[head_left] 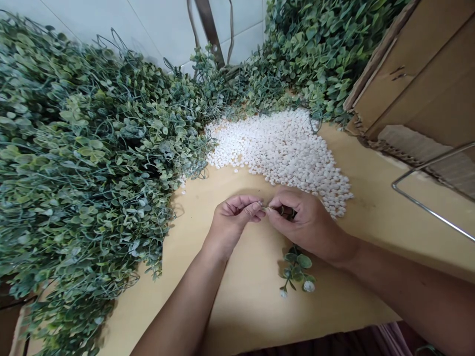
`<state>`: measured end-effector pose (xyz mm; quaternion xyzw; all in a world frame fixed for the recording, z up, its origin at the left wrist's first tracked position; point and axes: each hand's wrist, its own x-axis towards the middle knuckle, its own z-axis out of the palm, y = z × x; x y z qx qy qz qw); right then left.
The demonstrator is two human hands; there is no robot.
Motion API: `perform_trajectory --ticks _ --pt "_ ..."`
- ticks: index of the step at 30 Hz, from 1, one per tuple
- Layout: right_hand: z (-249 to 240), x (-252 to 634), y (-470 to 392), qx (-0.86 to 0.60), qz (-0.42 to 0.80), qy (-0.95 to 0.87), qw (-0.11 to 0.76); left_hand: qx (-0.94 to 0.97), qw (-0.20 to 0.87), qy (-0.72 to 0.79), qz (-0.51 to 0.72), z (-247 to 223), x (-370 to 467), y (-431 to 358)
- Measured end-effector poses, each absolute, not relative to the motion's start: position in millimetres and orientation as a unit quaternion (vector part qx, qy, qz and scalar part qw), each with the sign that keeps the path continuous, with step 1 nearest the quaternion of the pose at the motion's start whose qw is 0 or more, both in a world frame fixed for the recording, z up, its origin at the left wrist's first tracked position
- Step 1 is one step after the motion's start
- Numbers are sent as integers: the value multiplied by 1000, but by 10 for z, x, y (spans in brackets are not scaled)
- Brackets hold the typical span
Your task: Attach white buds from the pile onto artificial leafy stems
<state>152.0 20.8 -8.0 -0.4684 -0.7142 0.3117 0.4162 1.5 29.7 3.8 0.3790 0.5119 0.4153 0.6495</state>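
Note:
My left hand (pixel 237 215) is closed in a pinch, thumb against forefinger. A tiny pale bit shows at its fingertips, too small to name for certain. Almost touching it, my right hand (pixel 306 217) is closed around the stem of an artificial eucalyptus sprig (pixel 297 269). The sprig's green leaves and two white tips hang out below the right hand, over the table. A thin stem end shows between the two hands' fingertips. Just beyond the hands spreads a pile of small white plastic pieces (pixel 274 143).
Artificial greenery (pixel 92 148) is heaped high along the left, with more greenery (pixel 315 54) at the back right. A cardboard box (pixel 419 74) stands at the right, a bent metal rod (pixel 426 202) in front of it. All rest on a yellowish tabletop (pixel 256 301) by a tiled wall (pixel 156 24).

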Motion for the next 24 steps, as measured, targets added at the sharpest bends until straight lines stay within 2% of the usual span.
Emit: perform_trajectory --ticks 15,24 --pt "-78 1495 188 -466 313 -701 440 363 652 510 428 30 64 299" --pt "-11 1520 292 -468 357 -694 414 393 653 497 415 17 104 338"
